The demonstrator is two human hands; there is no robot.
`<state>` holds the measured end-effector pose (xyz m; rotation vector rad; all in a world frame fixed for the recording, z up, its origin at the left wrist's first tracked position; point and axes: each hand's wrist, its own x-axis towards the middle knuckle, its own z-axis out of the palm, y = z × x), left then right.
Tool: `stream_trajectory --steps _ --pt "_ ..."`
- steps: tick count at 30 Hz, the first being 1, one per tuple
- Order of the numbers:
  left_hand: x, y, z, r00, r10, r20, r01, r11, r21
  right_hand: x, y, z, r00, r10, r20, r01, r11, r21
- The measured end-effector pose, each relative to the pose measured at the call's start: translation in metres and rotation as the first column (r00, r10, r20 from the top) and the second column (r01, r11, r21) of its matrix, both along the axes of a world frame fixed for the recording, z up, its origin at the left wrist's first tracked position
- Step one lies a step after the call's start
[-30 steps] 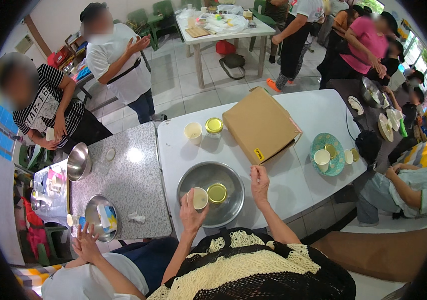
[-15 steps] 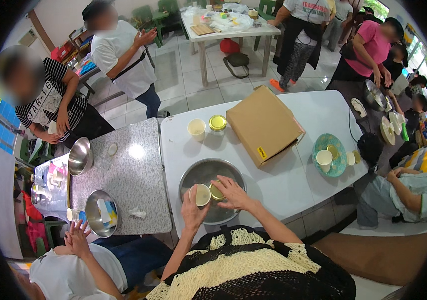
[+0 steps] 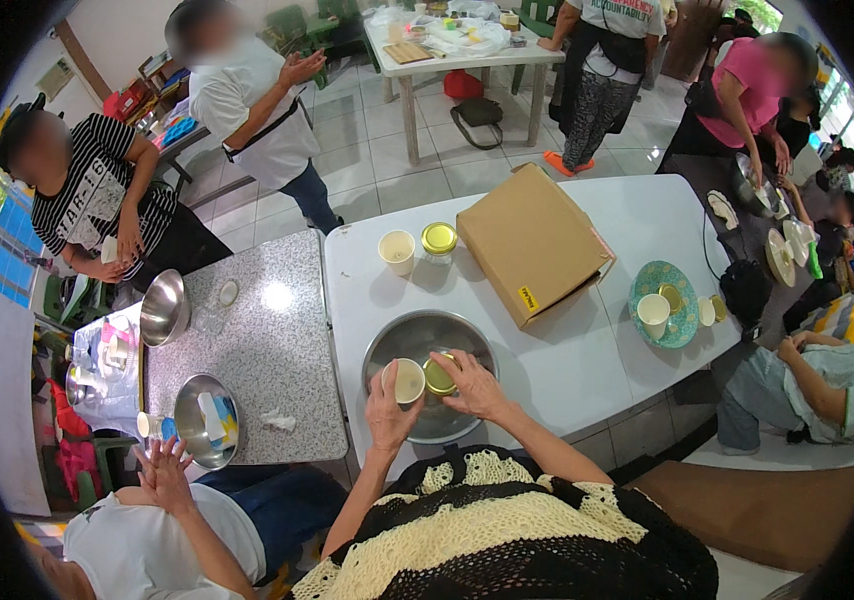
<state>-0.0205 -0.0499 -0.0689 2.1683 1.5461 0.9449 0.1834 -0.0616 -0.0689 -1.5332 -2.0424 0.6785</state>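
Note:
My left hand (image 3: 388, 411) is closed round a pale paper cup (image 3: 405, 381), its open mouth facing up. Beside it, my right hand (image 3: 474, 386) grips a jar with a gold lid (image 3: 439, 374), fingers at the lid's edge. Cup and jar are side by side, nearly touching, over a wide steel bowl (image 3: 387, 340). Whether they rest on its bottom I cannot tell. Beyond the bowl stand another white cup (image 3: 396, 252) and a glass jar with a gold lid (image 3: 439, 240).
A brown cardboard box (image 3: 527, 245) lies on the white table (image 3: 637, 210). To the right, a teal patterned plate (image 3: 685, 322) carries a cup and a gold-lidded jar. At left, the speckled table (image 3: 287, 390) holds steel bowls (image 3: 207, 421). Several people stand or sit around.
The whole view has shifted slightly. My right fingers have slid toward the gold lid's side, so more of its top shows. My left hand keeps its hold on the cup.

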Motion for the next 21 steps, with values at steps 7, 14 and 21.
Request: stream_trajectory --steps 7,14,21 --pt "-0.0003 0.0005 0.0010 1.000 -0.008 -0.003 0.008 1.000 -0.011 0.0007 -0.0011 -0.0043 1.000 0.008 0.004 -0.008 0.998 0.061" --pt "-0.0001 0.0010 0.0004 1.000 -0.009 0.003 0.010 1.000 -0.012 -0.0002 -0.0013 -0.0004 1.000 0.009 0.011 -0.010 0.999 0.046" --pt "-0.0017 0.0014 -0.0027 1.000 -0.014 -0.020 0.013 0.999 -0.033 -0.0001 -0.0008 -0.0011 1.000 0.015 -0.001 -0.014 0.997 0.072"
